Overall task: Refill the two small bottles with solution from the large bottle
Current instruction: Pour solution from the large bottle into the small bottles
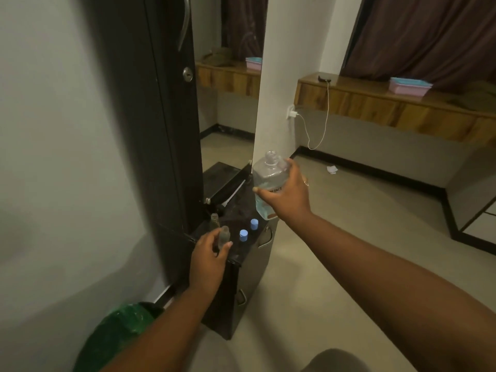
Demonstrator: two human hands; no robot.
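Note:
My right hand (288,196) grips the large clear bottle (265,181) above the dark cabinet top (241,208). The bottle is uncapped, upright with a slight tilt, and holds pale blue liquid in its lower part. My left hand (208,255) is closed around one small clear bottle (224,236), uncapped, at the near edge of the cabinet top. A second small clear bottle (214,220) stands just behind it, also without a cap. Two small blue caps (243,235) (254,224) sit on the top between the small bottles and the large one.
The cabinet is narrow, with metal drawer handles (265,238) on its right side, wedged between a dark wardrobe door (150,130) and a white wall edge with a mirror. A green bin (120,336) stands at the lower left. A charger cable (316,130) hangs from a wall socket at the right.

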